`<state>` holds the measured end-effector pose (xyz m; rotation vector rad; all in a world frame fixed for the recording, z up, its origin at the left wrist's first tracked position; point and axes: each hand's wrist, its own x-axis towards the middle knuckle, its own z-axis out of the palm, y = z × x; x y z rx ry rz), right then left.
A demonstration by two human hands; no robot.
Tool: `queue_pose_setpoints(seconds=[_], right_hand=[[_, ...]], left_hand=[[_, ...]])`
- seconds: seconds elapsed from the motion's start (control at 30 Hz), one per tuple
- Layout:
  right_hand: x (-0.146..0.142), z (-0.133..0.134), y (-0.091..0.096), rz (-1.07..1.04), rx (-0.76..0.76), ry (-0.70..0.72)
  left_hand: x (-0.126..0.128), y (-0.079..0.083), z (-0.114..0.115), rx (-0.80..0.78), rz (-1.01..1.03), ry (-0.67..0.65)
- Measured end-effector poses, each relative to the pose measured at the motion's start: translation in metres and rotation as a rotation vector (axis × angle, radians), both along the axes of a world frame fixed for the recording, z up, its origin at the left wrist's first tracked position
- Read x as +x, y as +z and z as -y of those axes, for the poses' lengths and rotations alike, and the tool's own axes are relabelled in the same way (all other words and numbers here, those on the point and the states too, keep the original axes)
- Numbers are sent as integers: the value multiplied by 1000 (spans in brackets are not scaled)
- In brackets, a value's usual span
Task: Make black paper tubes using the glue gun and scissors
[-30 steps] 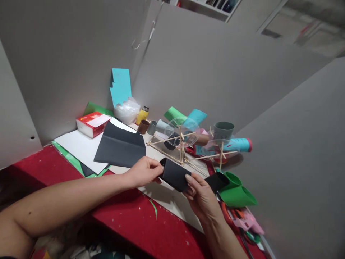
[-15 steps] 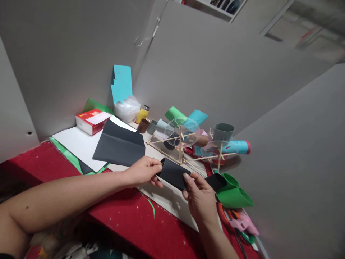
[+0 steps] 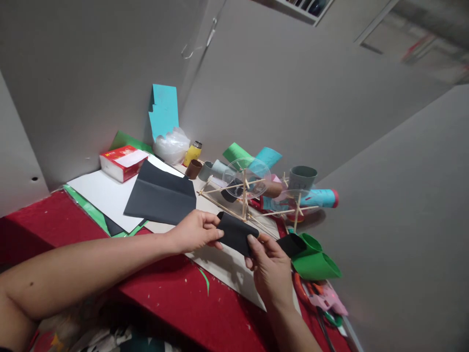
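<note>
Between my two hands, above the pale board [image 3: 220, 266], is a piece of black paper [image 3: 237, 233], curled over along its far edge. My left hand [image 3: 198, 230] pinches its left end between thumb and fingers. At the right end my right hand [image 3: 273, 266] grips it, thumb on top and fingers behind. Just right of that hand lie a black paper roll [image 3: 292, 244] and green paper rolls [image 3: 317, 266]. Beyond the held paper stands a frame of wooden sticks [image 3: 244, 195] with a clear plastic disc [image 3: 230, 168]. A larger black sheet [image 3: 161, 193] lies left of it.
A red tissue pack [image 3: 123, 163] rests on white paper [image 3: 106, 195]. Farther back are a plastic bag [image 3: 171, 146], a yellow bottle [image 3: 192, 154] and a blue sheet [image 3: 164, 110]. A pink glue gun [image 3: 328, 299] and orange-handled scissors [image 3: 301, 292] lie at the right of the red table [image 3: 164, 293].
The black paper has turned in my fingers; its upper edge now looks rounder. My left thumb has shifted lower on its end. The whole view has moved slightly.
</note>
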<state>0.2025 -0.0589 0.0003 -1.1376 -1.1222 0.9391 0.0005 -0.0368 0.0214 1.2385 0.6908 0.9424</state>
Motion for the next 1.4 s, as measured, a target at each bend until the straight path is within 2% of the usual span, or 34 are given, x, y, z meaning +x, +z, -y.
queue_pose_setpoints(seconds=[0.1,0.23,0.53,0.9,1.1,1.3,1.4], right_hand=[[-1,-1,0,-58,-78,108],[-2,-3,1,-122,-190,227],[-8,-4,3,-252,-236,277],[-11,2,1,-241,-280,338],[-2,-5,2,-95,-222,266],[18,-12,14,50,75,-71],[13,1,20,202,194,-70]], left_hand=[[0,1,2,80,-36,93],[0,2,7,212,-42,145],[0,3,16,470,-168,300],[-3,3,18,605,-171,319],[-3,-2,15,691,-229,329],[-7,1,11,750,-411,314],[-9,2,12,793,-551,239]])
